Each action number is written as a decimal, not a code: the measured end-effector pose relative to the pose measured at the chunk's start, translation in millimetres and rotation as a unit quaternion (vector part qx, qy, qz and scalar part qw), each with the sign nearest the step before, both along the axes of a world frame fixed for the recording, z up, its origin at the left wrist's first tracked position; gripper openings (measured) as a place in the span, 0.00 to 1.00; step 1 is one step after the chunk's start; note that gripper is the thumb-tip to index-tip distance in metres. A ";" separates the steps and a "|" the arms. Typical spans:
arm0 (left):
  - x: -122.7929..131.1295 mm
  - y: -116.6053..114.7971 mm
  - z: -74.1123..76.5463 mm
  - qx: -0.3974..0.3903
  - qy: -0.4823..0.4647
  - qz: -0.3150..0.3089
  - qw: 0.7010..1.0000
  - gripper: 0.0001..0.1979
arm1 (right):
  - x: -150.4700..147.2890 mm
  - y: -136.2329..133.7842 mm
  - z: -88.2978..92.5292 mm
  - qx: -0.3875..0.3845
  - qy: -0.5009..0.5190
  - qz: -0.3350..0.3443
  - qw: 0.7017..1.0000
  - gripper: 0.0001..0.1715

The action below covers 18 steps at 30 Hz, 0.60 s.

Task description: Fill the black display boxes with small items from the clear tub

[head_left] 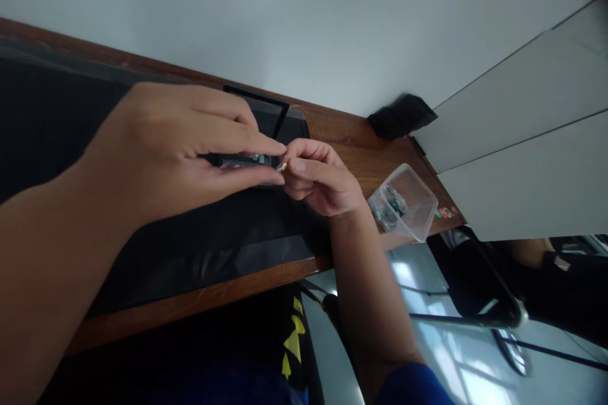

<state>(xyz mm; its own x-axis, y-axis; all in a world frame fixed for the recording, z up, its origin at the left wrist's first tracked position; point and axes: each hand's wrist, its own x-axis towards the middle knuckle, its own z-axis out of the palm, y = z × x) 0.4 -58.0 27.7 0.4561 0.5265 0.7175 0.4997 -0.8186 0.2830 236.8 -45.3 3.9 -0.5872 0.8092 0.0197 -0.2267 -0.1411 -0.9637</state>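
Observation:
My left hand [171, 152] reaches in from the left, fingers together, pinching a slim dark strip-like part [237, 161] over a black mat [199, 234]. My right hand [318, 180] comes up from below, fingers curled, pinching a tiny yellowish piece [282, 167] right at the end of that dark part. The two hands touch at the fingertips. A black rectangular frame [266, 104] lies just behind my left fingers.
The mat lies on a brown wooden desk [361, 145] against a white wall. A clear plastic tub [403, 202] with small parts stands right of my right hand. A black object [401, 115] sits at the wall. A chair [479, 291] and another person's arm [532, 253] are at lower right.

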 end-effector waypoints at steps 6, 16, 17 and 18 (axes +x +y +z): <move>-2.7 -3.4 -1.4 -0.011 -0.013 0.022 1.000 0.07 | -0.3 -3.0 4.5 -0.007 0.016 -0.010 1.000 0.21; -5.2 -4.5 -4.2 -0.001 -0.023 0.004 1.000 0.14 | -2.4 -5.0 8.0 -0.033 0.006 -0.014 0.999 0.20; -4.2 -5.3 -3.0 -0.002 -0.023 0.004 1.000 0.13 | -2.9 -5.4 8.8 -0.038 0.000 -0.015 0.999 0.20; -3.1 -6.0 -1.9 -0.007 -0.022 0.006 1.000 0.11 | -3.3 -5.8 9.8 -0.043 -0.004 -0.015 0.999 0.20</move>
